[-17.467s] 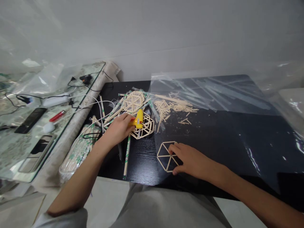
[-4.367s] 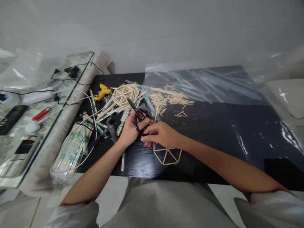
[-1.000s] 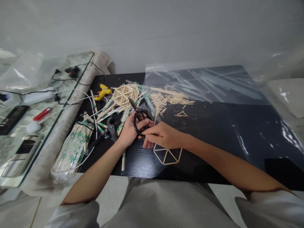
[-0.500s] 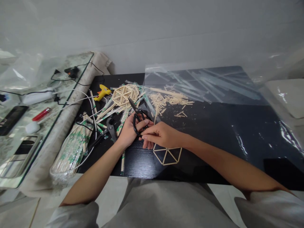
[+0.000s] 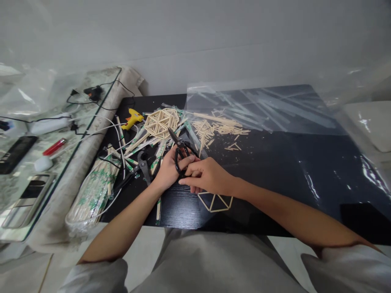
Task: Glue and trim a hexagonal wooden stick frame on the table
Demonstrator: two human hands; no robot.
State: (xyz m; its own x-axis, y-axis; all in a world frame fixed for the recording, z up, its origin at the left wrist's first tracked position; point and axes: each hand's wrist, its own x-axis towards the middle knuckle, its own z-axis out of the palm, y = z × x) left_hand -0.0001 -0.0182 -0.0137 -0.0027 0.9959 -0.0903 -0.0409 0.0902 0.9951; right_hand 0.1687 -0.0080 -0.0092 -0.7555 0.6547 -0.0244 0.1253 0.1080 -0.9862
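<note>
Black-handled scissors (image 5: 181,144) point up and away from me, blades slightly apart. My left hand (image 5: 169,167) is closed around them, its thumb over the handle loops. Against it, my right hand (image 5: 212,176) is closed with fingertips pressed together beside the handles; whatever they pinch is hidden. Below the right hand, a frame of glued sticks (image 5: 219,210) lies on the black table, its upper part covered by the hand. Beyond the scissors, a larger wooden-stick lattice (image 5: 160,124) rests on a heap of sticks and wrappers.
Cut short sticks (image 5: 206,130) lie scattered behind my hands. A yellow glue gun (image 5: 133,119), pliers (image 5: 144,166) and a bag of wrapped chopsticks (image 5: 93,189) are at the left, with a white cable (image 5: 121,152) looping between. Clear plastic film (image 5: 275,108) covers the table's right side.
Both hands and the scissors have shifted slightly to the right. The right hand covers more of the stick frame, and a thin stick that stood out above its fingers no longer shows.
</note>
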